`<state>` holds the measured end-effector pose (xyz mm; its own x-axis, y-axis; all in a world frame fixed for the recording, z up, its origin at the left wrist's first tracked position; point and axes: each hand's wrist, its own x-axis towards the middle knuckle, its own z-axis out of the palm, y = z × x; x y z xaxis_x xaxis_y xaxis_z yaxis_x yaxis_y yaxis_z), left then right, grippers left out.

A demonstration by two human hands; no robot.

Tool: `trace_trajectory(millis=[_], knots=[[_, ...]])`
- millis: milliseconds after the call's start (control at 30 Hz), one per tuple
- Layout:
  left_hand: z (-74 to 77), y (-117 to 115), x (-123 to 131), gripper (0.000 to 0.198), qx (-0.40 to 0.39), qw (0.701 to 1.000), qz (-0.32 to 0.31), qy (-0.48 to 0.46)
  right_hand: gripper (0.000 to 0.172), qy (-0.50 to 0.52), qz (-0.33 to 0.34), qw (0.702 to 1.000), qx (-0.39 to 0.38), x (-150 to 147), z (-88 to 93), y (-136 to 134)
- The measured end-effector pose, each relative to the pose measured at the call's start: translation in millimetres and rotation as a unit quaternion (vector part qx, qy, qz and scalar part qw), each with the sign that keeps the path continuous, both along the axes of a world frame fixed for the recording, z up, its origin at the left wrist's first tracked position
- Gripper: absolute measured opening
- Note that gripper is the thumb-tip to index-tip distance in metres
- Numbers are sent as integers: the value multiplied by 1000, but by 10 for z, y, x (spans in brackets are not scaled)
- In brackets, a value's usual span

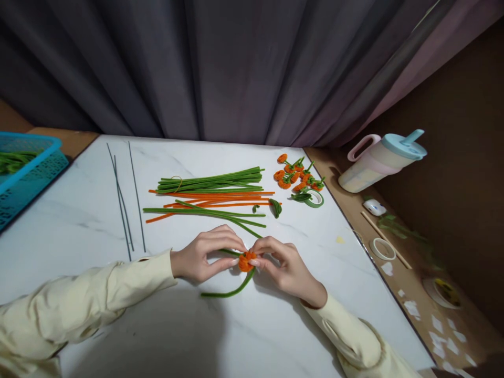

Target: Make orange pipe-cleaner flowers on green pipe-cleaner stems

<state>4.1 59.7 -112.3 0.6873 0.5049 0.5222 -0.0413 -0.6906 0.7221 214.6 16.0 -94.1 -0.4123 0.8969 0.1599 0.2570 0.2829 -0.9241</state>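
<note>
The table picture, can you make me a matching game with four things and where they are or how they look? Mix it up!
1. Fuzzy orange piece
2. Basket
3. Cup
4. Wires

A. Topped with a blue lid and straw
B. Thin and dark, on the white tabletop
C. Between the left hand and the right hand
D. Blue, with green stuff inside

Pairs: 1-C, 2-D, 3-A, 4-B

Dark curtains [232, 68] hang behind a white table [311, 252].
</note>
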Motion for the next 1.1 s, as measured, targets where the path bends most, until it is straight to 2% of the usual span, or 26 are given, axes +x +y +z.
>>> trace_trajectory(millis=[233, 500, 800, 1100], knots=[[7, -5, -3, 23, -12, 1000, 9, 5, 4, 9, 10, 1000, -10, -4, -11, 2], [40, -15, 13, 19, -17, 1000, -16, 17, 4, 7, 8, 1000, -18, -3, -24, -7], [-19, -6, 21, 23, 65, 998, -12, 1, 4, -2, 16, 999, -33, -2, -13, 0], [3, 6, 13, 22, 66, 997, -28, 6, 6, -12, 28, 998, -53, -14, 18, 4]])
